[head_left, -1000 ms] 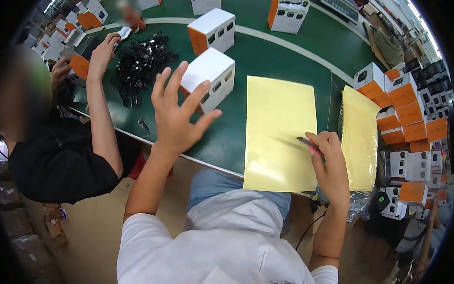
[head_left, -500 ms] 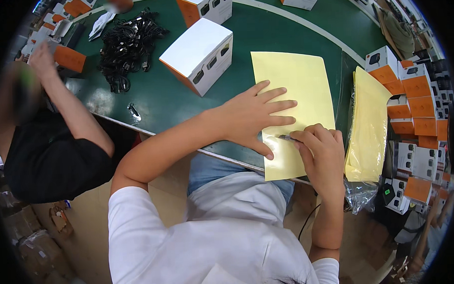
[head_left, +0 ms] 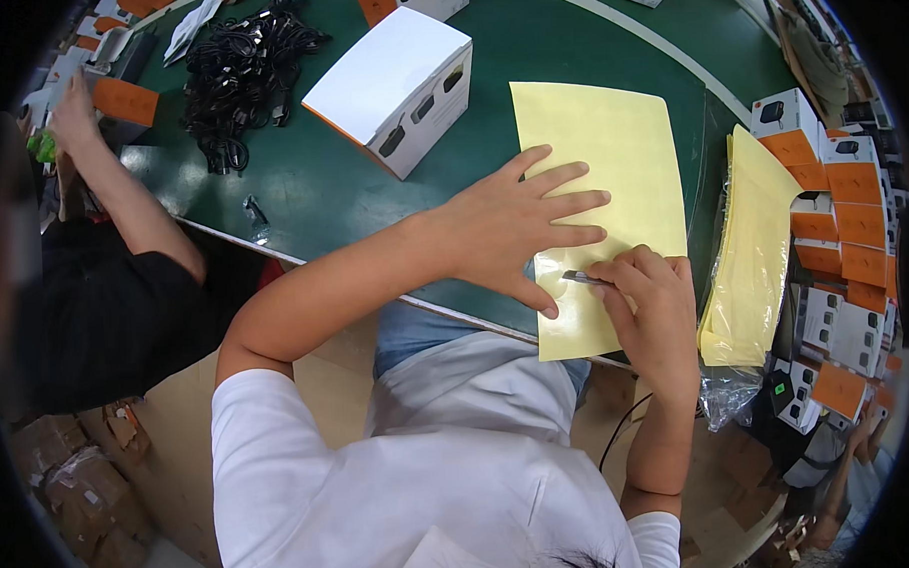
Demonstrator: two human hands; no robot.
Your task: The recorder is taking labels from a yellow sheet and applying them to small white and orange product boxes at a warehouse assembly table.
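Note:
A yellow sheet (head_left: pixel 610 138) with a glossy surface lies on the green table, its near end reaching past the table edge. My left hand (head_left: pixel 517 222) rests on its left side, palm down with fingers spread, holding nothing. In my right hand (head_left: pixel 650 302) a slim metal utility knife (head_left: pixel 581 278) is pinched between thumb and fingers. Its tip points left over the sheet, near my left thumb. Whether the blade touches the sheet I cannot tell. Just right of that hand is a stack of yellow sheets (head_left: pixel 749 264) in a clear plastic sleeve.
A white and orange box (head_left: pixel 398 86) stands beyond my left hand. A heap of black cables (head_left: pixel 242 81) lies further left, with a small clear packet (head_left: pixel 257 216) nearer the edge. Stacked boxes (head_left: pixel 858 220) fill the right side. A co-worker's arm (head_left: pixel 136 200) reaches over the table at left.
The whole view has shifted slightly. My hands keep nearly the same places on the sheet, with the knife still held. At left, the co-worker's head and body have moved.

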